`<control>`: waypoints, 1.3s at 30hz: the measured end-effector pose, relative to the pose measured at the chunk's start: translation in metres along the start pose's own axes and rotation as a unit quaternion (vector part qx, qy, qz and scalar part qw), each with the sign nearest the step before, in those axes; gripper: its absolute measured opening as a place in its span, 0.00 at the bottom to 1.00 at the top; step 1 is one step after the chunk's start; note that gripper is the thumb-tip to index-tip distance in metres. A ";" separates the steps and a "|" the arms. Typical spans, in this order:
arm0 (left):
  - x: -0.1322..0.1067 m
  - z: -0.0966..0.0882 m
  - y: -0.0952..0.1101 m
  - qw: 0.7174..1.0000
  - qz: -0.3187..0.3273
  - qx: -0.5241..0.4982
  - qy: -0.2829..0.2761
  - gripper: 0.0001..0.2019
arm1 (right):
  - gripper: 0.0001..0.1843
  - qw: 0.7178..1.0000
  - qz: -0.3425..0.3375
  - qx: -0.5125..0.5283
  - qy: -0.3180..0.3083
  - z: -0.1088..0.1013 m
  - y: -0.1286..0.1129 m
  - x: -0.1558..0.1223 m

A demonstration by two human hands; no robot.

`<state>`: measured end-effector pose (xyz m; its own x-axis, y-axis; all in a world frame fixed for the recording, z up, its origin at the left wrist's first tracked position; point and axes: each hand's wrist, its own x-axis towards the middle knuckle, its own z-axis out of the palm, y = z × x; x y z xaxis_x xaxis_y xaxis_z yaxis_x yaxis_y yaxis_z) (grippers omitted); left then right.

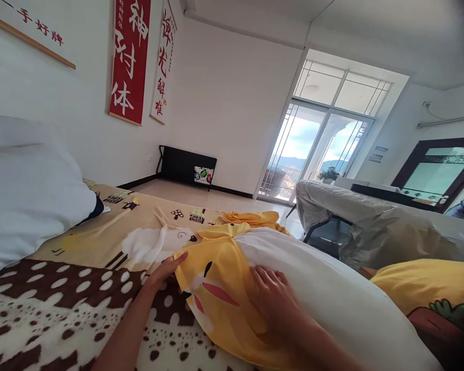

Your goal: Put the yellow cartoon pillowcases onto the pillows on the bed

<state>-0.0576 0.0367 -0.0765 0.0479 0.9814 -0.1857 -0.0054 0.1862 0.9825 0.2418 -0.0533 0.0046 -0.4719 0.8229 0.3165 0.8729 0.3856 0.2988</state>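
Note:
A yellow pillowcase with a cartoon rabbit print lies partly over a plump white pillow on the bed. My left hand pinches the pillowcase's left edge, thumb on top and the other fingers mostly hidden under the cloth. Resting where the yellow cloth meets the white pillow is my right hand, palm down with its fingers slightly apart. The pillow's far end bulges out of the case toward the right. More yellow fabric is bunched just beyond the pillow.
A patterned blanket covers the bed. White bedding is piled at left. A yellow cushion with a carrot print sits at right. Beyond stand a plastic-covered table, a dark chair and a black folded panel.

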 end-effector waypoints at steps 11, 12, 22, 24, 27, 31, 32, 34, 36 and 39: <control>-0.002 0.035 0.008 0.980 0.012 -0.181 -0.079 0.26 | 0.09 0.916 0.117 0.384 -0.017 0.031 -0.001 0.036; -0.003 0.035 0.009 0.978 0.009 -0.195 -0.071 0.26 | 0.10 0.882 0.122 0.453 -0.029 0.029 -0.001 0.038; 0.013 0.023 0.016 0.947 -0.027 -0.315 0.050 0.11 | 0.21 0.646 0.082 0.737 -0.184 0.008 -0.006 -0.006; 0.016 0.020 0.011 0.944 -0.014 -0.318 0.081 0.09 | 0.22 0.680 0.078 0.693 -0.225 0.007 -0.002 -0.020; 0.020 0.016 0.003 0.942 0.012 -0.308 0.130 0.08 | 0.22 0.743 0.087 0.619 -0.238 -0.002 0.010 -0.034; 0.019 0.013 -0.003 0.947 0.027 -0.277 0.162 0.05 | 0.14 0.798 0.170 0.551 -0.177 -0.026 0.039 -0.026; 0.019 0.013 -0.004 0.949 0.028 -0.268 0.166 0.05 | 0.12 0.791 0.197 0.558 -0.152 -0.033 0.047 -0.019; 0.019 0.013 -0.005 0.953 0.033 -0.251 0.169 0.05 | 0.11 0.766 0.236 0.591 -0.094 -0.043 0.062 -0.004; 0.020 0.013 -0.005 0.957 0.039 -0.235 0.168 0.06 | 0.12 0.750 0.259 0.607 -0.038 -0.048 0.072 0.011; 0.020 0.008 -0.002 0.965 0.037 -0.213 0.147 0.10 | 0.11 0.782 0.270 0.562 -0.020 -0.044 0.072 0.029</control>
<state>-0.0489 0.0552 -0.0822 -0.2533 0.9517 -0.1735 -0.4119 0.0561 0.9095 0.2855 -0.0200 0.0751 -0.0128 0.9960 0.0882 0.5117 0.0823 -0.8552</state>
